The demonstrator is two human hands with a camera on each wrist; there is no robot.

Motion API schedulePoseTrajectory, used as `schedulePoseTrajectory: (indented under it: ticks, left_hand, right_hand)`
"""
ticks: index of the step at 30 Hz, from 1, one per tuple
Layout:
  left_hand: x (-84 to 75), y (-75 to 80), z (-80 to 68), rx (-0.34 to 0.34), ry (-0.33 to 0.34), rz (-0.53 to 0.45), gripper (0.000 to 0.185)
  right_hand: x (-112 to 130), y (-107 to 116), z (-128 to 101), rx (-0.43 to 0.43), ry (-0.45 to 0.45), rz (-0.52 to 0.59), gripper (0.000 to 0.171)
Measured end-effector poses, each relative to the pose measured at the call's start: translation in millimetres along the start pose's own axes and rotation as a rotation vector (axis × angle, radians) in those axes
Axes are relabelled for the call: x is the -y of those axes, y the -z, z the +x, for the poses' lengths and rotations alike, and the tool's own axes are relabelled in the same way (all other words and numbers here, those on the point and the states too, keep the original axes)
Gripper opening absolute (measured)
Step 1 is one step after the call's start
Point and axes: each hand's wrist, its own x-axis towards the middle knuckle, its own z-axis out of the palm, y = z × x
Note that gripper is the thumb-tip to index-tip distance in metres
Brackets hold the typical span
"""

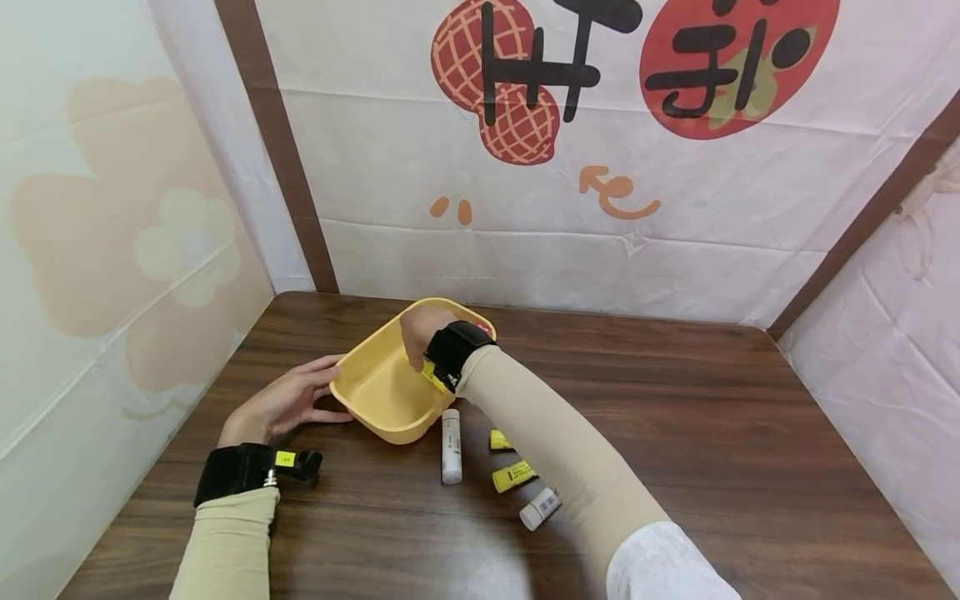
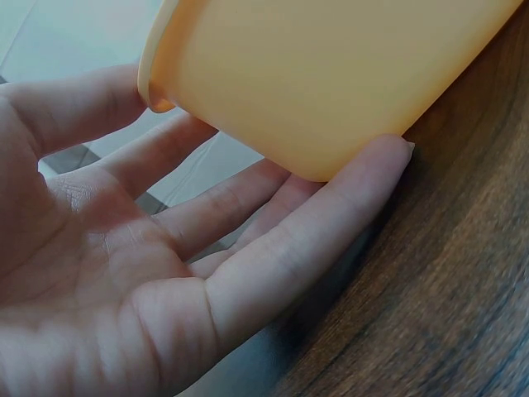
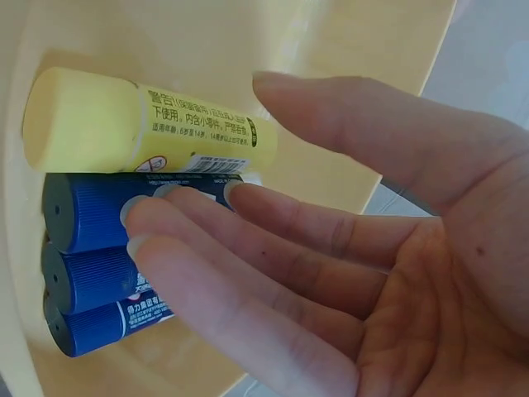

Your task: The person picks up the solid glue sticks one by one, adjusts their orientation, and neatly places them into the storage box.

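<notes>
yellow bowl (image 1: 378,392) | left hand (image 1: 281,404) flat against its wall | right hand (image 3: 331,248) relaxed, fingertips (image 3: 140,213) on blue-capped glue sticks (image 3: 87,265), yellow glue stick (image 3: 140,132) just beyond | loose sticks (image 1: 451,446) on table (image 1: 712,433)

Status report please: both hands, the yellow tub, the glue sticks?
Left hand open, steadying yellow tub. Right hand open, fingertips on glue sticks inside tub. Four more sticks on table, nothing blocking.

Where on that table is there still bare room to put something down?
Bare wood runs along the table right of the right hand and its sleeve, and in front between the two arms. It is crowded below the yellow bowl, where a white glue stick and other sticks lie. Inside the bowl, four sticks fill one side; the left hand steadies its outer wall.
</notes>
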Motion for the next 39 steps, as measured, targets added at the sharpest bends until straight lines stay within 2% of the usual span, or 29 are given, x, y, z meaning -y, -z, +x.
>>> schedulePoseTrajectory:
  ticks: [7,10,15,20,26,29,34,39]
  left_hand:
    - [-1.1,0.0,-0.3,0.012,-0.014,-0.006,0.064]
    - [-0.2,1.0,-0.1,0.029,-0.025,-0.019,0.064]
    - [-0.4,1.3,-0.8,0.020,-0.016,-0.018,0.064]
    - [-1.3,1.0,-1.7,0.015,-0.015,-0.017,0.064]
    - [-0.6,-0.7,-1.3,0.024,-0.012,-0.024,0.066]
    - [-0.1,-1.8,-1.3,0.019,-0.011,-0.027,0.065]
    - [-0.3,-1.1,-1.9,0.012,-0.016,-0.031,0.065]
    - [-0.6,-2.1,0.6,0.020,-0.016,-0.029,0.065]
  right_hand:
    - [-6.7,3.0,9.8,0.082,-0.022,-0.008,0.030]
    - [-9.7,4.0,16.1,0.115,-0.047,0.006,0.031]
    - [-13.7,7.0,17.5,0.150,-0.074,0.015,0.027]
    - [-17.4,13.7,7.5,0.150,-0.123,0.083,0.017]
    - [-26.4,18.3,-7.1,0.155,-0.116,0.178,0.012]
    - [-30.3,19.3,-14.3,0.151,-0.118,0.220,0.013]
    - [-33.0,18.6,-26.9,0.138,-0.095,0.199,0.016]
    - [-40.8,11.7,-46.5,0.065,-0.045,0.213,0.027]
